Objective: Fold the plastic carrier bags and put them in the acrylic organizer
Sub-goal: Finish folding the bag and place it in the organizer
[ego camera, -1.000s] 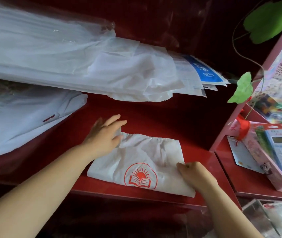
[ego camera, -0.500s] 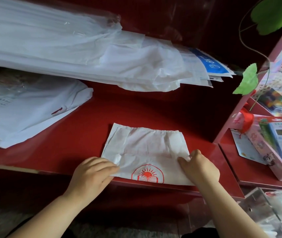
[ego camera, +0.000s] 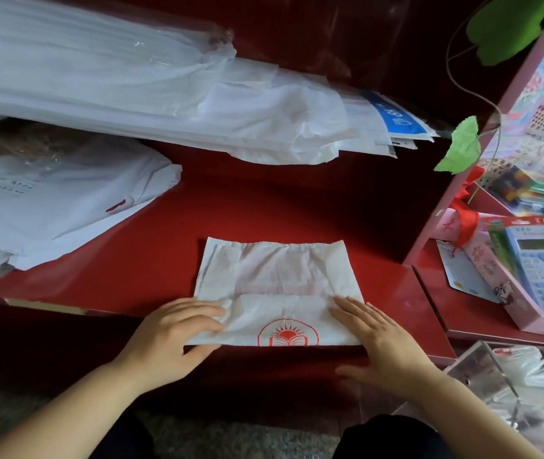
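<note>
A white plastic carrier bag [ego camera: 274,279] with a red sun-and-book logo lies folded flat at the front edge of the red shelf [ego camera: 151,253]. My left hand [ego camera: 178,329] rests on the bag's near left corner, fingers on top and thumb below the edge. My right hand [ego camera: 380,339] lies flat, fingers spread, on the near right corner. The clear acrylic organizer [ego camera: 495,382] sits at the lower right with folded bags inside it.
Large stacks of white bags [ego camera: 125,84] fill the back and left [ego camera: 49,200] of the shelf. On the lower red shelf at right stands a boxed blue calculator [ego camera: 542,270]. A green artificial leaf [ego camera: 462,147] hangs by the pink shelf post.
The bag has slid toward the shelf's front edge. My left hand came from the far left corner to the near left corner. My right hand opened from a pinch to a flat palm.
</note>
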`<state>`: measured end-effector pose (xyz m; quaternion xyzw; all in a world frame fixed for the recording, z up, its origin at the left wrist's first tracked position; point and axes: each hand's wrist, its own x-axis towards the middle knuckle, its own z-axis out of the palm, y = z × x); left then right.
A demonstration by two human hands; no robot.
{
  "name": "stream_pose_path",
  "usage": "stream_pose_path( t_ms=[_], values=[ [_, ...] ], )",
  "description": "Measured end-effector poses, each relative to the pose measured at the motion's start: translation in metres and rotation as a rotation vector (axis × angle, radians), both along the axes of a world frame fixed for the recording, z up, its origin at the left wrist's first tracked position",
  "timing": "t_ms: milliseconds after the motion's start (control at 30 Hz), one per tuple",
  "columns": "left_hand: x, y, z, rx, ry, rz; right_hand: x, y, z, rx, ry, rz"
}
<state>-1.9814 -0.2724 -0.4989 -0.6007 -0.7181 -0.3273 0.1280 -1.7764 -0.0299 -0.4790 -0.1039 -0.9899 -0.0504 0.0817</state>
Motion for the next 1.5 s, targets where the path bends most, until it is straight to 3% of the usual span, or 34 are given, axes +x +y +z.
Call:
stream_pose_path(
  t_ms=[167, 267, 467, 600, 667, 833, 967, 1200, 1333, 1500],
  values=[
    [-0.003, -0.011, -0.007, -0.094, 0.050, -0.033, 0.015, 0.000, -0.007, -0.205, 0.214, 0.107],
    [-0.014, -0.014, -0.010, -0.190, -0.022, -0.058, 0.024, 0.000, -0.010, -0.324, 0.348, 0.115],
    [-0.018, -0.014, -0.006, -0.134, -0.186, -0.044, 0.021, 0.008, -0.011, -0.341, 0.312, 0.048],
    [-0.005, -0.009, 0.014, -0.069, -0.590, 0.050, 0.012, -0.002, 0.014, -0.655, 0.321, -0.121],
    [-0.002, -0.006, 0.016, -0.036, -0.719, 0.134, 0.007, -0.003, 0.021, -0.680, 0.300, -0.135],
    [0.010, 0.005, 0.016, 0.074, -0.700, 0.451, -0.010, -0.004, 0.020, -0.793, 0.408, -0.339],
    [0.015, 0.017, 0.020, 0.166, -0.669, 0.580, -0.026, 0.000, 0.017, -0.753, 0.382, -0.483],
    [-0.001, 0.025, 0.029, 0.071, -0.553, 0.746, -0.050, -0.002, 0.023, -0.513, 0.278, -0.655],
    [0.000, 0.027, 0.031, 0.071, -0.517, 0.822, -0.061, -0.003, 0.025, -0.334, 0.222, -0.681],
    [-0.004, 0.029, 0.029, 0.026, -0.501, 0.854, -0.069, 0.002, 0.030, -0.281, 0.188, -0.667]
  ],
)
